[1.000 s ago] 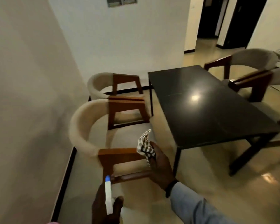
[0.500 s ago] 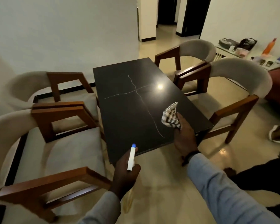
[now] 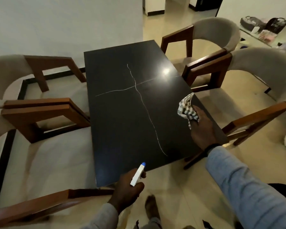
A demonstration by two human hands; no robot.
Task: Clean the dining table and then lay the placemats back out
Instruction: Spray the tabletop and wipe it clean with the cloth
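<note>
glossy black table (image 3: 122,113), pale veins crossing; left hand (image 3: 127,190) grips a white spray bottle (image 3: 137,174) at the near edge, right hand (image 3: 203,128) clutches a checked cloth (image 3: 186,108), possibly off the surface.

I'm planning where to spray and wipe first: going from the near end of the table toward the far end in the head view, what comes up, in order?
Left hand gripping the spray bottle → right hand → checked cloth it holds → bright light reflection on the black table.

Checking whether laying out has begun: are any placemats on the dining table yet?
No, the black dining table shows only bare top; the right hand holds a checked cloth over it.
</note>
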